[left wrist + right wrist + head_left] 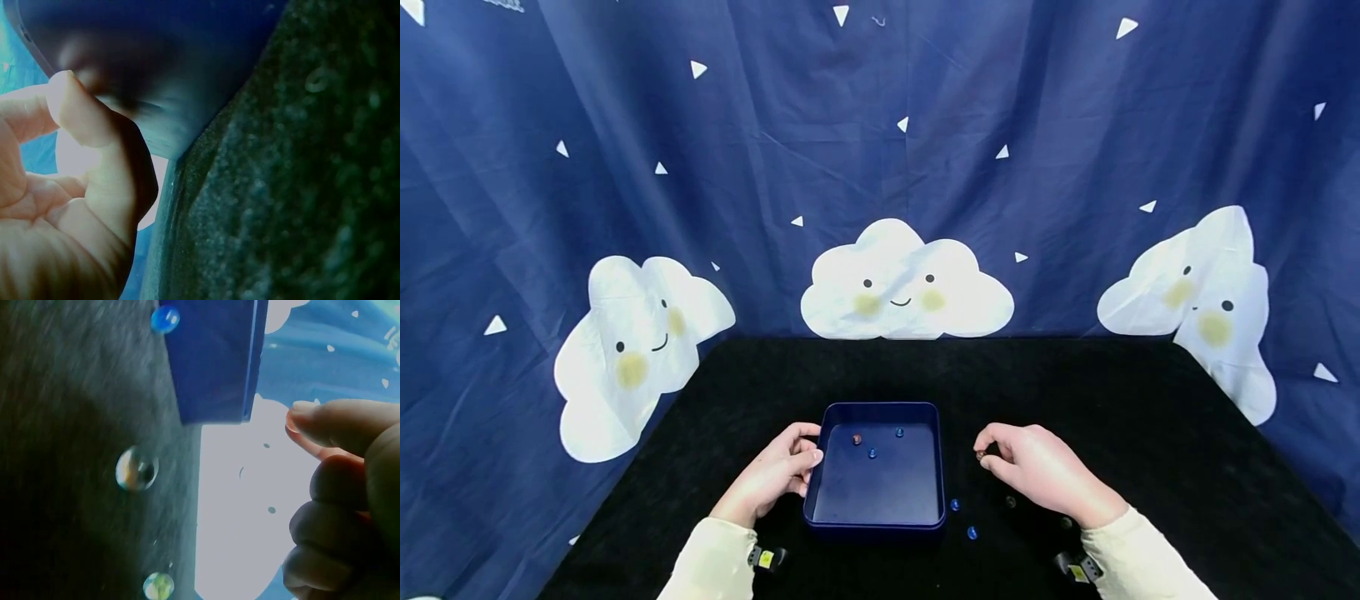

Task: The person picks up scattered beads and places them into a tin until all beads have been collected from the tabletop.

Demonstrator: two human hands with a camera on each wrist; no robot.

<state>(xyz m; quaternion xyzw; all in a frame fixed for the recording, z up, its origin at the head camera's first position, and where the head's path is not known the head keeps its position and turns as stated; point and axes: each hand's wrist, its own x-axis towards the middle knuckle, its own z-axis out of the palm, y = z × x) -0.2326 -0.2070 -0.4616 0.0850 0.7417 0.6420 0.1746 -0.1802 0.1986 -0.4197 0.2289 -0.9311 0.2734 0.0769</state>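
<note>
A square dark-blue box (880,527) lies on the black cloth. My left hand (778,471) grips its left wall, thumb at the rim; the left wrist view has the bent fingers (94,134) against the outer side. Inside the box are an orange-brown marble (857,439) and two blue marbles, one nearer the middle (872,452), the other farther back (899,432). To the right of the box, my right hand (1045,467) pinches a small brownish marble (981,455) between thumb and index finger, above the cloth. That marble cannot be made out in the right wrist view.
Loose on the cloth right of the box are two blue marbles, one nearer (972,532) and one closer to the wall (955,504). A clear marble (136,469) and a yellow-green one (159,586) lie below the right hand. A navy curtain (955,183) with clouds hangs behind.
</note>
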